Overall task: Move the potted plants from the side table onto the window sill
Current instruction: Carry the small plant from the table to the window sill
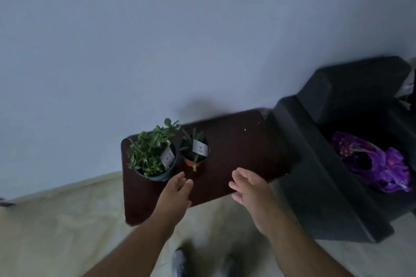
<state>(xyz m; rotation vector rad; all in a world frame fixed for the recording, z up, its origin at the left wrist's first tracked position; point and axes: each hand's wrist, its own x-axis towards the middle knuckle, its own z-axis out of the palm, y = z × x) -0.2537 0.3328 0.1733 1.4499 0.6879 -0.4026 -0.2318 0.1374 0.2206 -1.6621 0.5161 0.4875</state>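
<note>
Both hands reach over the dark desk [236, 153], holding nothing: left hand [176, 191] with loose fingers just short of the leafy plant [153, 155] in its dark pot, right hand [252, 189] spread wide. Beside that plant stands a smaller plant [194, 155] in an orange pot.

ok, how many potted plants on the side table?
2. The bushy plant in the dark pot stands at the table's left end; the small plant in the orange pot stands just right of it.
</note>
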